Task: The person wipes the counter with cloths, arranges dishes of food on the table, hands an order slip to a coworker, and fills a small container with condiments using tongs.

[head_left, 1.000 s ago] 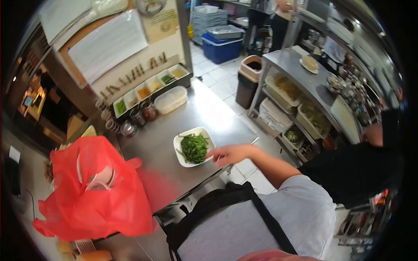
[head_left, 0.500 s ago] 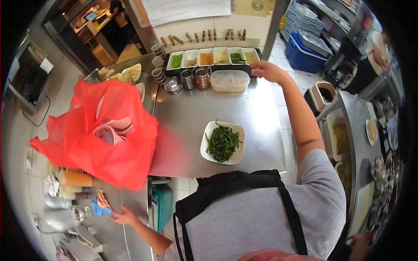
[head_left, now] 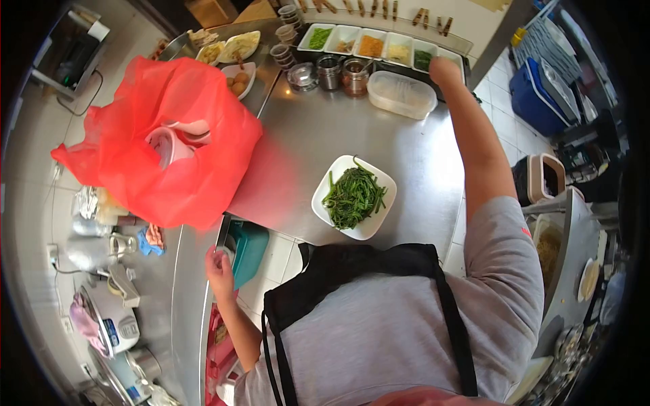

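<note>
My right hand reaches into the rightmost white condiment container at the back of the steel counter. The back of the hand hides its fingertips. Just left of it is a container of dark green chopped herbs. Near the counter's left edge my left hand hangs with loosely curled fingers and nothing visible in it. A square white bowl of cooked green vegetables sits in front of me. In front of the condiments stands a clear plastic box with a lid.
A large red plastic bag holding white cups bulges over the left counter. Several metal-lidded jars and stacked small cups stand at the back. A dish of eggs is behind the bag. A blue cooler stands on the right floor.
My right hand has moved from beside the condiment row down into its last container. My left hand has drawn back from the cloths on the left counter. The whole view has shifted.
</note>
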{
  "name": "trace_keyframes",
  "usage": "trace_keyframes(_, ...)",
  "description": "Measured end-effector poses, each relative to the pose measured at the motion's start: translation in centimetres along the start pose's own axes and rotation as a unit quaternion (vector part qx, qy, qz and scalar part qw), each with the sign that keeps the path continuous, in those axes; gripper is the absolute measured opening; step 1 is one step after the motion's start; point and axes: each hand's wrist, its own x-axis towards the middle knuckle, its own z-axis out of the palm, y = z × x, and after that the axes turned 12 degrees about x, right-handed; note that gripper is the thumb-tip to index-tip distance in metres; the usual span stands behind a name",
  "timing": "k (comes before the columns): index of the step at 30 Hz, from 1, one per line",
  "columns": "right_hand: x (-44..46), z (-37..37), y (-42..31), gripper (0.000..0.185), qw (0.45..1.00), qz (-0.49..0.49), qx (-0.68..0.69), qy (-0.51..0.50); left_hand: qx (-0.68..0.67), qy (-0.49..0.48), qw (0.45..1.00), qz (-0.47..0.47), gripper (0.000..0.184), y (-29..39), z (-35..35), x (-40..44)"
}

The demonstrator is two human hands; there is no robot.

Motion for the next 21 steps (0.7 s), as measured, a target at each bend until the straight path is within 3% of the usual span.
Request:
trace_keyframes(3,-1.8,-3.7,-1.1,0.026,0.999,0.013,-0.040,0.015,-0.029,-0.029,0.999,0.002,0.033,3.3,1.2,0.4)
trace_keyframes(5,-4.0,-5.8,-1.4,0.025,0.999,0.025,0.005,0.042,-0.020,-0.077,0.997,0.022,0.031,3.6,2.4,1.2)
trace_keyframes(7,-4.3,-3.8,0.2,0.030,0.994,0.011,0.023,0.106,-0.079,-0.102,0.990,0.049,0.030,5.7,4.3,1.9)
trace_keyframes(9,-4.4,-0.6,2.4,0.033,0.994,-0.020,0.093,0.053,0.001,-0.172,0.984,0.037,0.031,8.5,5.7,2.8)
trace_keyframes(10,-4.7,0.4,2.7,0.034,0.988,-0.007,0.137,0.069,-0.027,-0.201,0.976,0.073,0.033,8.4,7.4,3.4)
trace_keyframes(12,-5.6,1.9,3.9,0.036,0.970,0.028,0.218,0.103,-0.105,-0.304,0.946,0.044,0.038,11.9,9.1,3.9)
trace_keyframes(14,-7.7,1.1,4.9,0.035,0.863,0.090,0.496,0.033,-0.157,-0.381,0.911,0.008,0.038,13.3,11.4,4.3)
trace_keyframes(16,-11.8,-1.7,3.2,0.033,0.657,0.155,0.737,0.027,-0.196,-0.432,0.880,-0.019,0.038,14.6,13.0,4.0)
trace_keyframes(19,-16.3,-2.6,4.3,0.031,0.574,0.118,0.808,-0.067,-0.229,-0.451,0.861,-0.046,0.037,15.8,14.7,3.3)
trace_keyframes(21,-19.3,-2.8,3.8,0.029,0.614,0.073,0.780,-0.097,-0.240,-0.434,0.866,-0.061,0.035,15.6,15.6,3.2)
